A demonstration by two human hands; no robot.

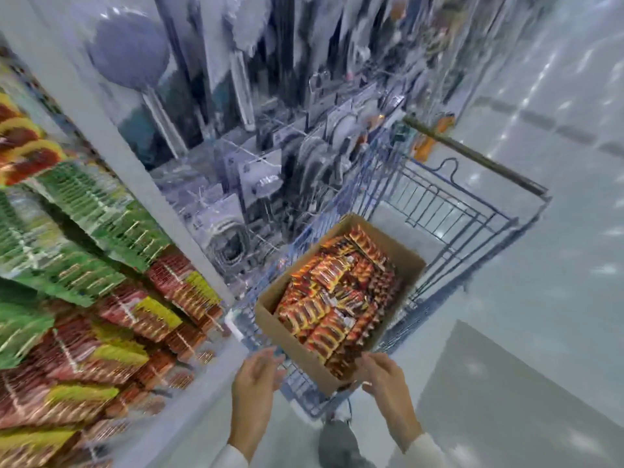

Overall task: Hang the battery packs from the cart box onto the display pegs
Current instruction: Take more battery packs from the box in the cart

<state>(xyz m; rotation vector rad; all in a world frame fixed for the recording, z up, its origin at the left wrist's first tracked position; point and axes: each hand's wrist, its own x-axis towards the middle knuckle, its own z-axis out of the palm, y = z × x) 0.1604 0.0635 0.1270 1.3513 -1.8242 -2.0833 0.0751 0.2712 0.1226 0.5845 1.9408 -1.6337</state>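
Hovering at the near corner of the box [287, 336], my left hand [255, 378] and right hand [389, 380] are empty, fingers relaxed. Battery packs [337, 298] fill it.

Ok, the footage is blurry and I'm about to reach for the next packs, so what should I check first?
1. Left hand free: ok, open, holds nothing.
2. Right hand free: ok, open, at the box's near corner.
3. Brown cardboard box seated inside the blue wire cart: ok.
4. Orange-red battery packs in the box: ok, plenty.
5. Free peg among the red-and-yellow hanging packs: cannot tell, too blurred.
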